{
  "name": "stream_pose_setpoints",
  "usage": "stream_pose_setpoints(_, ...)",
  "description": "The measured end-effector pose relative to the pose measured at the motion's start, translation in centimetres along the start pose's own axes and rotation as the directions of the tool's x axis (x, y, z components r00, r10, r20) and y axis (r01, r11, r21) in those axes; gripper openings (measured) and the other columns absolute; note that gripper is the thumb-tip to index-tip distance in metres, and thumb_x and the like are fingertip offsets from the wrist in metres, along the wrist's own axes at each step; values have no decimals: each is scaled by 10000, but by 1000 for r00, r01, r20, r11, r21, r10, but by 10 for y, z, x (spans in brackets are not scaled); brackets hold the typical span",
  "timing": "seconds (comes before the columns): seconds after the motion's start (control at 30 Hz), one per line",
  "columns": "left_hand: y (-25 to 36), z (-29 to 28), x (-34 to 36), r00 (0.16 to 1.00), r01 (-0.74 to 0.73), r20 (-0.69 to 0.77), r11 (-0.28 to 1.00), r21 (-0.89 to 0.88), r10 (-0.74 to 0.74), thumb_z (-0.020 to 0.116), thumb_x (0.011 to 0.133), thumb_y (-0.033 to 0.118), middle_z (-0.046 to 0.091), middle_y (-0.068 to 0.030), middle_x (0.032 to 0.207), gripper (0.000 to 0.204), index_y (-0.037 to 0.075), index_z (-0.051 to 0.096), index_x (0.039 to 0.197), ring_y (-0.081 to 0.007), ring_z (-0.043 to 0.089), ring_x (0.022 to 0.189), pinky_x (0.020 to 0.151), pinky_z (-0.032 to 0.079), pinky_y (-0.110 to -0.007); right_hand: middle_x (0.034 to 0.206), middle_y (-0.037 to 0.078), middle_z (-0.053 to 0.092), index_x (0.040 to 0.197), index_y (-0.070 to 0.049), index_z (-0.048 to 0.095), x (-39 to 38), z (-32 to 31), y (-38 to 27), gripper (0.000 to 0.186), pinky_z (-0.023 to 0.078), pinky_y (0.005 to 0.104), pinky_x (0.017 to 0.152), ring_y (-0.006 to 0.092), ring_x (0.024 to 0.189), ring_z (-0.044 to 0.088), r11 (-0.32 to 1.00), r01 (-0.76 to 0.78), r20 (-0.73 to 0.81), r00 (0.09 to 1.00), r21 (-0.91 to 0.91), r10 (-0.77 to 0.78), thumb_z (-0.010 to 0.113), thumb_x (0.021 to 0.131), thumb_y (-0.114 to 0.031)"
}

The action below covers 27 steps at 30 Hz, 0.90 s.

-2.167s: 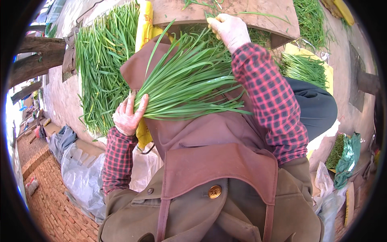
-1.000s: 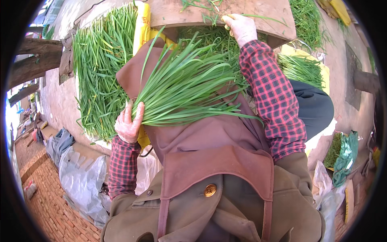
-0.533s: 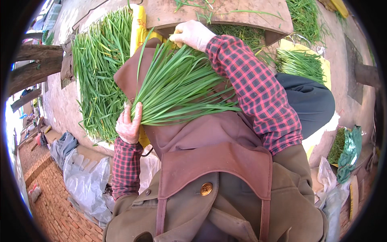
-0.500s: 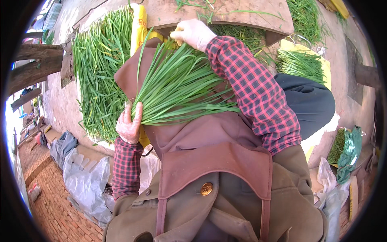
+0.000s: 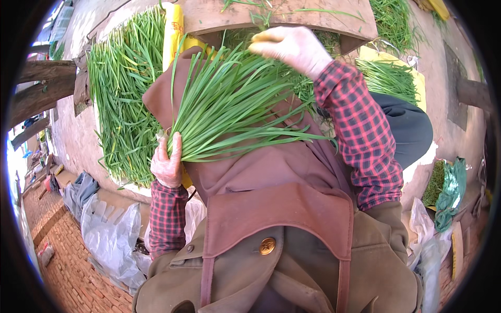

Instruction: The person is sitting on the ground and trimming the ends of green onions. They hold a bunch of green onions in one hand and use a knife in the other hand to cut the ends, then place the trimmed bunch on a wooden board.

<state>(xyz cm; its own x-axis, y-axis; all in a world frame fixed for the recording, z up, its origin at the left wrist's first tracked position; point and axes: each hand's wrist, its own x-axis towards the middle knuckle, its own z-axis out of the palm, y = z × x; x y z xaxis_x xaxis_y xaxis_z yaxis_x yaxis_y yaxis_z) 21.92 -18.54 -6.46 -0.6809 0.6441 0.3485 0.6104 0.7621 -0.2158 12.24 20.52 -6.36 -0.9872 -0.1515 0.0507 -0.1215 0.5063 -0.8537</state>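
Observation:
My left hand (image 5: 168, 163) is closed round the base of a bunch of garlic chives (image 5: 229, 109). The long green leaves fan out rightward across the brown apron (image 5: 266, 169) on my lap. Above the leaf tips, my right hand (image 5: 295, 48) is raised with thumb and fingers drawn together, slightly blurred. Whatever may be between its fingertips is too small to make out. To the left of the bunch lies a large pile of chives (image 5: 128, 99), with yellow sacking (image 5: 175, 31) along its edge.
A low wooden bench (image 5: 292, 14) with leaf scraps on it stands ahead. More chives (image 5: 389, 81) lie on a yellow sheet at the right. Clear plastic bags (image 5: 109, 229) are at lower left, and a green net bag (image 5: 451, 193) is at the right. Wooden posts (image 5: 47, 86) stand at far left.
My right hand has moved rightward, away from the leaf tips. Leaves of the bunch have spread further right. My left hand still holds the base.

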Motion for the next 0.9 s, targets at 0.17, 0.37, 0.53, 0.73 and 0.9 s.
stream_pose_setpoints(0.17,4,3,-3,999,49,-1,999,6,-49,649,753,-17,649,-165,1079,457,110,656,1191,-296,672,843,676,548,-341,760,104,661,946,-56,696,15,55,-8,295,511,317,705,225,726,659,933,170,60,985,-316,-159,597,863,-321)
stream_pose_setpoints(0.37,10,7,-18,991,135,-5,990,-25,-136,641,740,-36,646,-185,1098,481,78,643,1207,-333,669,902,743,549,-365,800,13,701,918,-152,708,16,-3,33,221,509,270,693,141,777,670,947,68,-130,985,-313,-114,512,890,-249)
stream_pose_setpoints(0.53,22,11,-20,980,190,-44,980,-53,-193,643,722,-28,646,-188,1086,499,82,642,1209,-335,664,911,739,550,-365,934,137,699,1008,-103,709,5,-16,51,602,492,390,848,291,906,658,950,-149,-5,988,-275,153,493,840,-640)
stream_pose_setpoints(0.73,27,10,-19,977,195,-79,980,-36,-197,665,754,31,647,-166,1047,446,103,655,1194,-311,668,857,690,553,-355,921,150,692,991,-53,699,17,24,24,729,496,382,826,294,896,655,949,-181,190,954,-258,233,380,878,-699)
stream_pose_setpoints(0.9,26,10,-21,979,191,-63,981,-19,-191,670,754,39,640,-167,1072,460,108,647,1208,-315,668,885,713,556,-351,684,100,652,908,-66,698,16,45,36,529,499,334,684,226,682,658,995,59,70,996,-81,-53,511,900,-561)
